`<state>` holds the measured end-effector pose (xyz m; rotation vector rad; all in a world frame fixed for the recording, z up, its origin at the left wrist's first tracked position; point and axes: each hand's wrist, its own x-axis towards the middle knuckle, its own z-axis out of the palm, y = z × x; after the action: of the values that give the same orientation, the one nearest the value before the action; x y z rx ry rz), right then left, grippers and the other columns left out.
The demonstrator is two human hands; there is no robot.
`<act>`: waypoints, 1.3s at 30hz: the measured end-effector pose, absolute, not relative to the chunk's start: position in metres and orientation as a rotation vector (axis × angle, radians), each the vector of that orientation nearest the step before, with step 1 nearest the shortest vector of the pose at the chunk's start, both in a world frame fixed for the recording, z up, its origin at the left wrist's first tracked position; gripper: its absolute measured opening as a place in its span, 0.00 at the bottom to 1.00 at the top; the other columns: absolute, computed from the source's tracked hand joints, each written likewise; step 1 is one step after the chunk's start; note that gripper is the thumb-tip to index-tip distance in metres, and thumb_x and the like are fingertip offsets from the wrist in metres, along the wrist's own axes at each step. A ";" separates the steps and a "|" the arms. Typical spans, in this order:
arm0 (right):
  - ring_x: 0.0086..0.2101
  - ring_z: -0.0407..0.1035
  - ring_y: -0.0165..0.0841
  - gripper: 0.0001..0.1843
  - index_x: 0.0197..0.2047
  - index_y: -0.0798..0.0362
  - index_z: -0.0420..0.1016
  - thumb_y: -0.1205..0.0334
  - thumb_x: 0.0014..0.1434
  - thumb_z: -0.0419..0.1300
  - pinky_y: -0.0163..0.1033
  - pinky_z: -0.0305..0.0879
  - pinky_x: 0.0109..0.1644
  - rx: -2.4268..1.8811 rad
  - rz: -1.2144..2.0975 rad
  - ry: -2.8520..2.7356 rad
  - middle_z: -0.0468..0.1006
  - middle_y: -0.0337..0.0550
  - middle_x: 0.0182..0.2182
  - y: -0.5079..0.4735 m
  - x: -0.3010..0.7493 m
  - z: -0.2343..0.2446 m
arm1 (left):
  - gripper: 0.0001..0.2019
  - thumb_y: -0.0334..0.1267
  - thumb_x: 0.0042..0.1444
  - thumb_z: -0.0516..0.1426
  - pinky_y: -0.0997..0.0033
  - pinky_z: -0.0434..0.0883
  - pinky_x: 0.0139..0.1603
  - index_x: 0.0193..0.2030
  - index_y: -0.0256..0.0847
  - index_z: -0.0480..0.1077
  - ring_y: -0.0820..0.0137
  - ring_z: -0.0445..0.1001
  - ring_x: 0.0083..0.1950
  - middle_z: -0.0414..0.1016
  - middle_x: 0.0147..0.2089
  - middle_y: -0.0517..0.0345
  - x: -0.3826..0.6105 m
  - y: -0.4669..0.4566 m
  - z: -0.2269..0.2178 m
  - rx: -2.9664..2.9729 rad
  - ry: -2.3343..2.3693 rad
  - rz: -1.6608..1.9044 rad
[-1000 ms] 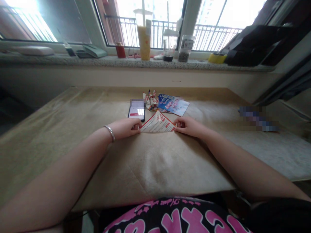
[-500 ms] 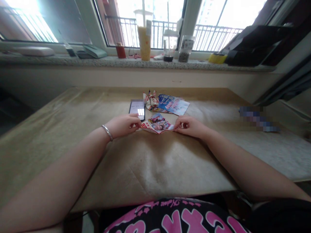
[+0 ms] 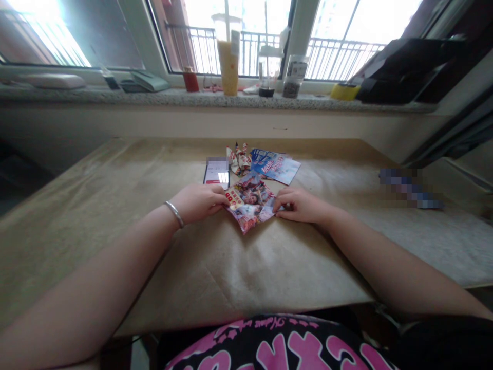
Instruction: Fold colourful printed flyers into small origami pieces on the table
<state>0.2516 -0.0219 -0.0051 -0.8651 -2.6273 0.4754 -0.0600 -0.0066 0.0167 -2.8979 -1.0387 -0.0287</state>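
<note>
A square of printed, colourful paper (image 3: 250, 203) lies opened out like a diamond in front of me, with creases across it. My left hand (image 3: 206, 199) pinches its left corner between thumb and fingers. At the opposite corner, my right hand (image 3: 298, 204) has its fingers closed on the paper's edge. Just beyond my left hand is a phone (image 3: 216, 173) with a lit screen, partly covered by that hand. Behind the paper stands a folded paper piece (image 3: 239, 159) with pointed tips. Beside it lie several blue printed leaflets (image 3: 278, 167), fanned and overlapping.
The table (image 3: 185, 277) has a wrinkled beige cover. A blurred-out bluish item (image 3: 410, 189) lies at its right side. On the windowsill (image 3: 200, 100) beyond stand a tall yellow drink cup (image 3: 230, 67), a red-capped jar (image 3: 190, 80), a clear container (image 3: 296, 77) and a black object (image 3: 408, 72).
The paper was folded up along its near edge; now its near corner is spread down toward me and it lies flatter. Both hands keep hold of its sides. The phone screen's picture differs.
</note>
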 end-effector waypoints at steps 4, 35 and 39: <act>0.39 0.69 0.35 0.07 0.37 0.51 0.77 0.61 0.57 0.58 0.40 0.64 0.44 -0.955 0.281 -2.699 0.77 0.45 0.37 -0.028 0.247 0.001 | 0.13 0.40 0.61 0.51 0.68 0.69 0.47 0.48 0.49 0.75 0.66 0.71 0.47 0.76 0.47 0.55 -0.051 -0.012 0.016 -2.934 -0.843 -0.077; 0.37 0.70 0.32 0.09 0.36 0.53 0.76 0.69 0.56 0.54 0.36 0.66 0.43 -0.846 0.355 -2.616 0.76 0.45 0.35 -0.039 0.221 -0.008 | 0.09 0.41 0.55 0.56 0.69 0.66 0.38 0.31 0.38 0.69 0.67 0.68 0.38 0.73 0.34 0.53 -0.031 -0.027 0.012 -3.140 -0.684 -0.321; 0.36 0.70 0.32 0.08 0.35 0.54 0.75 0.70 0.56 0.54 0.36 0.66 0.42 -0.862 0.387 -2.571 0.75 0.45 0.34 -0.038 0.219 -0.009 | 0.14 0.47 0.58 0.54 0.69 0.64 0.39 0.31 0.38 0.69 0.66 0.68 0.38 0.73 0.34 0.52 -0.026 -0.031 0.012 -3.145 -0.760 -0.300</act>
<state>0.2191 -0.0380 -0.0091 -0.8625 -2.5713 0.3867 -0.0263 -0.0306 0.0122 -3.1454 -0.7596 -0.3000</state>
